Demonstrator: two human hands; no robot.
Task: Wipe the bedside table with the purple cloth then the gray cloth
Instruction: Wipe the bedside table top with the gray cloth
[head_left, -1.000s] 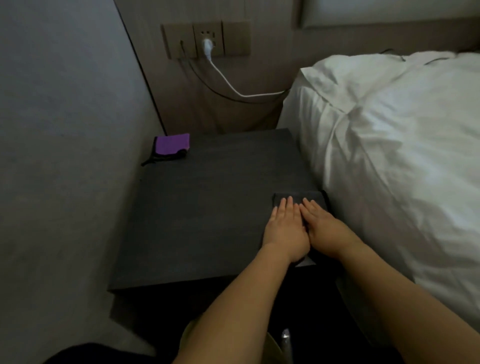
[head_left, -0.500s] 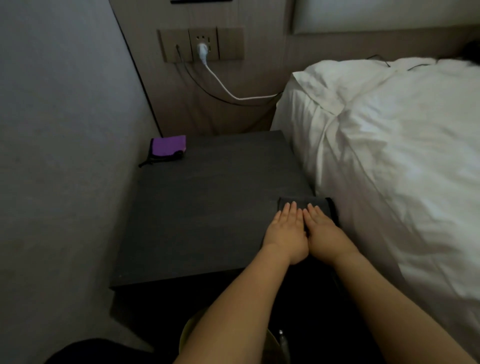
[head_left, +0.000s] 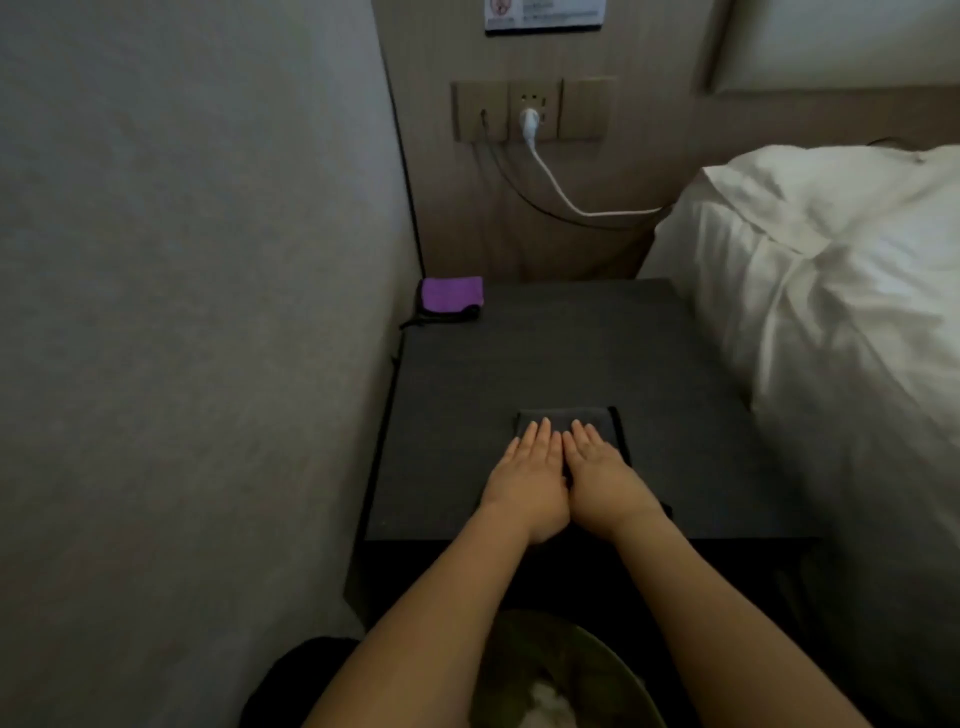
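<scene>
While both of my palms lie flat on it, the gray cloth (head_left: 566, 421) sits folded near the middle of the bedside table (head_left: 545, 353), a little toward the front edge. Its long axis seems to run from the front edge toward the wall, though I cannot be sure, since only the far strip and the right edge show past my fingers. My left hand (head_left: 527, 480) and right hand (head_left: 602, 478) lie side by side and touching, fingers straight and together, pointing at the wall, pressing down and gripping nothing. That gray is nearly the same dark shade as the tabletop (the room is dim), so its outline is hard to pick out; a darker hem marks the right side. Whatever lies beneath my palms is hidden.

Over in the far left corner, against the wall, the purple cloth (head_left: 451, 294) lies folded into a small rectangle, long side running left to right, with a black edge and a thin dark loop trailing off the left rim. It is well apart from my hands.

On the right, white bedding (head_left: 831, 291) is cut off by the frame. A white cable (head_left: 556, 182) hangs from the socket toward the bed
</scene>
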